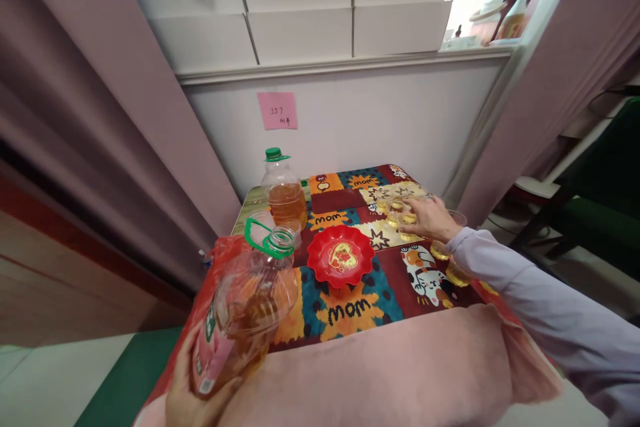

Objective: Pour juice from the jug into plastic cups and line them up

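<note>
My left hand (pixel 203 400) grips a large clear jug (pixel 250 303) low on its body. The jug is tilted, has no cap on its mouth, and holds amber liquid; a green carry ring circles its neck. My right hand (pixel 431 217) reaches over the group of clear cups at the table's right, its fingers and thumb closed at a cup (pixel 407 223) with yellow liquid in it. Another such cup (pixel 383 205) stands just left of the fingers. More cups (pixel 440 250) are near my right wrist, partly hidden by the sleeve.
A second jug (pixel 286 200) with a green cap stands at the table's back left. A red scalloped dish (pixel 340 273) sits mid-table on the patterned cloth (pixel 345 313). Pink fabric (pixel 390 367) covers the near edge. Behind is a white wall (pixel 360 117) with a pink note (pixel 277 111).
</note>
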The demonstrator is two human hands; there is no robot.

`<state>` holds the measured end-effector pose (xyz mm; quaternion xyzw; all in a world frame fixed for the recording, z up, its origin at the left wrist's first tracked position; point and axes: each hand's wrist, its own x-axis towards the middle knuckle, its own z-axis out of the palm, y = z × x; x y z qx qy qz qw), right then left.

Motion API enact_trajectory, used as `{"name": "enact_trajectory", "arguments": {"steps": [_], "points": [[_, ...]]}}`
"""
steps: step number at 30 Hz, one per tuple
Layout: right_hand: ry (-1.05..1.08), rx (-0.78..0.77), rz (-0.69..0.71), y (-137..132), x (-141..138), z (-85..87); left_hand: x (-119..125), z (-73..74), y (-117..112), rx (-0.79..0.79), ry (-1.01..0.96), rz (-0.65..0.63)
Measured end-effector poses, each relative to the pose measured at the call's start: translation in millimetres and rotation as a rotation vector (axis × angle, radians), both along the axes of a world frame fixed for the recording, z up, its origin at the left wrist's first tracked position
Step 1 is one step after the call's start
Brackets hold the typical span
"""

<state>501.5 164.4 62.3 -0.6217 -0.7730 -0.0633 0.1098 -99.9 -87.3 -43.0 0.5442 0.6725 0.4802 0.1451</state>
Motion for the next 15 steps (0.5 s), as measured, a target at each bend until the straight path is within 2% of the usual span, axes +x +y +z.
{"name": "enact_trajectory", "arguments": {"steps": [3,6,15], "points": [[-0.005,0.008,-0.018,2.9,7.9,-14.8,-0.2,-0.4,-0.7,-0.012,-0.036,0.006],[-0.002,0.009,-0.035,4.2,10.4,-22.2,0.8,-0.1,-0.6,-0.015,-0.055,0.003],[-0.038,-0.022,-0.083,4.3,8.6,-21.1,1.0,-1.4,-0.8,-0.011,-0.065,0.002]]}}
